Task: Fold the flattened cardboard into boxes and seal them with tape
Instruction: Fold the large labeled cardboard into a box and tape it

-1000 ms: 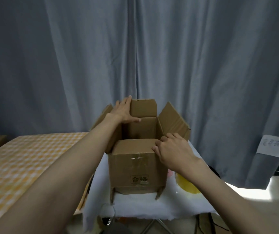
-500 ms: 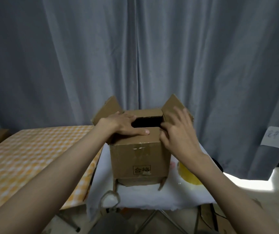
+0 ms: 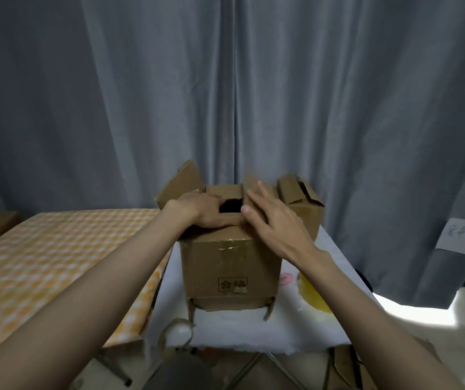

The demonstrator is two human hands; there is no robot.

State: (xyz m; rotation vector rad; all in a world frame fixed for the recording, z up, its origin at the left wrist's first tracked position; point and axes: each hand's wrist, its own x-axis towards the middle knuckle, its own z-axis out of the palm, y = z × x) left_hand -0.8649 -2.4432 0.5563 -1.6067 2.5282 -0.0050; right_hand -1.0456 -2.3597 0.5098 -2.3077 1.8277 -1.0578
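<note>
Step in hand: closing the top of the brown corrugated cardboard box (image 3: 230, 263), judged from flap positions. The box stands upright near the middle of the small table draped in white cloth (image 3: 304, 330), its front face toward the near edge, its bottom flaps splaying slightly at the cloth.

The left hand (image 3: 209, 211) rests flat on the near top flap, fingers straight, pressing it down. The right hand (image 3: 270, 218) lies open on the right side flap (image 3: 256, 187), fingers extended, pushing it inward. The 2 hands meet near the centre of the top; neither grips anything. A dark gap (image 3: 231, 205) remains between them. The left side flap (image 3: 182, 181) stands raised.

Next move, as a judgement: bring both side flaps down until the gap closes, hold the seam with 1 hand, and free the other for tape.

Condition of the box: creased and worn, with glossy old tape along the front top edge and a printed stamp (image 3: 232, 284) low on the front (characters in a frame). A second brown box (image 3: 300, 204) stands just behind at the far right. A tape roll (image 3: 176, 332) sits at the near left edge of the cloth; a yellowish roll (image 3: 311, 296) lies right of the box.
</note>
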